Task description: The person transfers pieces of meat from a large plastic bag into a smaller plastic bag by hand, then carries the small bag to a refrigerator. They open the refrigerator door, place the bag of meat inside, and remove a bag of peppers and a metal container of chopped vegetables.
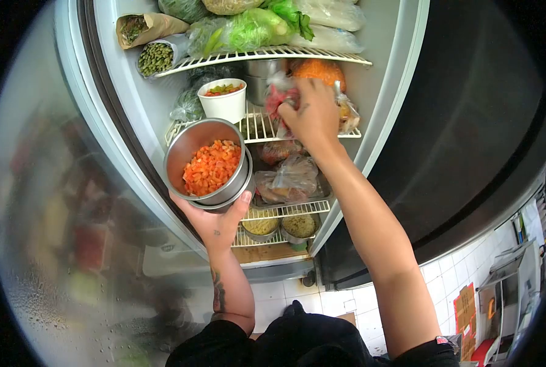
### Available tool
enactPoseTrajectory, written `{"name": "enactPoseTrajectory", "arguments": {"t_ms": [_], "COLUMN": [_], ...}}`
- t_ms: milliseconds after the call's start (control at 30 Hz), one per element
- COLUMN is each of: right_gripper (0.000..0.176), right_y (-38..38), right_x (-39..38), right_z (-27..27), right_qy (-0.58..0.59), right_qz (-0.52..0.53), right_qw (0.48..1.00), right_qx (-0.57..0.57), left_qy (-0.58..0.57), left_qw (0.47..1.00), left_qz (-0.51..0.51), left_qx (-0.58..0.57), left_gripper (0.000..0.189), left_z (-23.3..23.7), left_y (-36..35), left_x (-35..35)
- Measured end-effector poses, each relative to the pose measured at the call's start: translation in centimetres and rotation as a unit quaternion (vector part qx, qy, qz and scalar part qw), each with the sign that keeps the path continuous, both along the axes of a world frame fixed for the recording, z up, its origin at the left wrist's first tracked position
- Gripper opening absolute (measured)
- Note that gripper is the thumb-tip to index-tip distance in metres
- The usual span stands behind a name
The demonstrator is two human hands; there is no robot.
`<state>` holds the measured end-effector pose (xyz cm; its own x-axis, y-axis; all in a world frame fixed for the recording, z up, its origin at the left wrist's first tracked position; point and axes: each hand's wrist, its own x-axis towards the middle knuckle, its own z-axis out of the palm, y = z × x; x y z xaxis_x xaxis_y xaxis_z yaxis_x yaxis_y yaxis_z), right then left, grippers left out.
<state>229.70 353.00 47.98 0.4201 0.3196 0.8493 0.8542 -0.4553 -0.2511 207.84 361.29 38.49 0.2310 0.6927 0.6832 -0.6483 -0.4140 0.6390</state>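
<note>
My left hand [218, 217] is wrapped round the underside of stacked metal containers; the top metal container [178, 153] holds diced orange pieces [212, 167]. On the second shelf, my right hand [314, 116] has its fingers bent over a clear plastic bag with red contents [279, 100]. Behind that hand sits a large orange item [322, 70]. A white tub [224, 107] with chopped green and red pieces stands left of the bag, and metal containers [258, 85] stand between them, further back.
The upper wire shelf [267, 55] bears bagged greens [248, 30] and wrapped green beans [157, 58]. Lower down are a tray with bagged food [291, 180] and two round containers [299, 226]. The glass door [83, 202] stands at the left, a dark panel [468, 122] at the right.
</note>
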Motion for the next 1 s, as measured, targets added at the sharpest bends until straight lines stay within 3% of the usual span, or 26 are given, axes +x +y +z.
{"name": "enactPoseTrajectory", "arguments": {"t_ms": [33,100,133,167,233,300,367,433,500,567,633,700,767,833,967,1000], "right_gripper": [0.043,0.04,0.034,0.034,0.028,0.029,0.031,0.033,0.038,0.038,0.037,0.037,0.036,0.034,0.031,0.029], "right_y": [-0.4,-0.8,-1.0,-1.4,-2.7,-3.2,-3.7,-5.0,-6.4,-8.1,-10.3,-11.9,-13.8,-15.1,-17.5,-17.6], "right_x": [0.8,2.4,3.3,3.8,2.2,3.0,1.8,0.9,-0.6,-0.4,-0.7,-1.7,-2.9,-3.3,-3.8,-4.7], "right_z": [-0.1,-0.1,0.1,-0.2,1.1,0.5,0.1,-0.6,-0.8,-1.9,-2.8,-3.3,-3.8,-5.3,-9.4,-9.4], "right_qy": [-0.001,0.055,0.118,0.118,0.31,0.296,0.334,0.347,0.34,0.317,0.344,0.344,0.387,0.414,0.465,0.47], "right_qz": [-0.001,0.035,0.112,0.111,0.24,0.244,0.31,0.298,0.357,0.362,0.41,0.408,0.448,0.469,0.558,0.53], "right_qw": [1.0,0.984,0.958,0.957,0.83,0.829,0.734,0.736,0.68,0.681,0.621,0.607,0.541,0.497,0.366,0.385], "right_qx": [0.001,0.168,0.238,0.239,0.397,0.407,0.503,0.499,0.543,0.552,0.573,0.589,0.597,0.602,0.582,0.592], "left_qy": [-0.001,-0.022,-0.046,-0.046,-0.044,-0.045,-0.052,-0.034,-0.037,-0.035,-0.037,0.001,0.025,0.113,0.158,0.172], "left_qw": [1.0,1.0,0.999,0.999,0.997,0.997,0.998,0.999,0.999,0.997,0.995,0.992,0.99,0.959,0.96,0.959], "left_qz": [-0.001,0.017,0.021,0.021,0.059,0.063,0.02,-0.006,-0.029,-0.041,-0.077,0.008,0.03,0.116,0.079,0.078], "left_qx": [0.001,-0.005,0.012,0.013,0.009,0.0,-0.023,-0.019,0.015,0.048,0.06,0.125,0.138,0.231,0.217,0.211], "left_gripper": [0.113,0.115,0.113,0.113,0.112,0.111,0.109,0.106,0.11,0.113,0.115,0.116,0.117,0.117,0.116,0.116], "left_z": [0.3,1.1,1.5,2.0,3.2,4.4,5.0,5.5,6.5,6.8,7.4,8.3,7.7,7.6,7.3,7.3], "left_y": [-0.1,-0.2,-0.1,0.0,0.0,-0.3,-0.2,-0.3,-0.9,-1.0,-1.1,-1.8,-1.6,-1.7,-3.1,-3.4], "left_x": [0.1,0.4,0.6,0.6,0.5,0.6,1.1,2.0,3.3,5.3,7.5,9.1,11.2,12.3,12.3,12.1]}}
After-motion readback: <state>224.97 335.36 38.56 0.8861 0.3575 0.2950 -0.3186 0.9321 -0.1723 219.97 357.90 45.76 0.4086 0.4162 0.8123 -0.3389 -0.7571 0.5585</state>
